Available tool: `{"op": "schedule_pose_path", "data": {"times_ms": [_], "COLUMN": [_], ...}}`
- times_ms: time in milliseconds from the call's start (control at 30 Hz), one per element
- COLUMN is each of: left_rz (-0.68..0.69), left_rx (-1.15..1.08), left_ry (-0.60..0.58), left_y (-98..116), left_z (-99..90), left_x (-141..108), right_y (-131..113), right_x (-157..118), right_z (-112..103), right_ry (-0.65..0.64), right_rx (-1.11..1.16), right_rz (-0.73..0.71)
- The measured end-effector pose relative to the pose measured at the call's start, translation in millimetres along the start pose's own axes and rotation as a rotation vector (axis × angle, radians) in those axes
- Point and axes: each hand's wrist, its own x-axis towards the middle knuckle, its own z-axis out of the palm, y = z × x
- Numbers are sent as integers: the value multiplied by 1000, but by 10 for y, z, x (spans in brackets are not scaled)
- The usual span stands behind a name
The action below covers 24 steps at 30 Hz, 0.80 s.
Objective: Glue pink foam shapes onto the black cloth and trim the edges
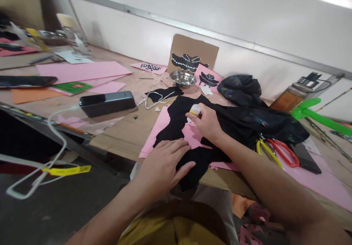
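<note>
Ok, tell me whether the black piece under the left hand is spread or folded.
Spread out: the black piece lies over the pink sheet, its curved outline showing, the left hand on it.

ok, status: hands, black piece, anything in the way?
Right hand gripping white bottle; left hand resting on black piece. Pink sheet partly underneath. Red-handled tool off right, clear of hands.

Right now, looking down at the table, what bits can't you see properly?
All in the head view:
- Part of the small white bottle: hidden by the fingers of the right hand around it.
- The patch of black cloth under the left hand: covered by that hand.
- The far end of the long green thing: cut off by the right edge.
- Any words on the yellow tag: too small and blurred.
</note>
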Motion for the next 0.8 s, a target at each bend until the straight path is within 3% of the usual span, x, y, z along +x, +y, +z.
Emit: {"op": "schedule_pose_path", "data": {"times_ms": [533, 800], "left_rz": [-1, 4], "left_rx": [-13, -7], "left_ry": [17, 1], "left_y": [-3, 4], "left_z": [-4, -18], "left_x": [8, 3], "right_y": [-17, 156], "right_x": [-7, -32], "right_z": [14, -161], "right_ry": [17, 44], "right_rx": [-6, -44], "right_rz": [11, 54]}}
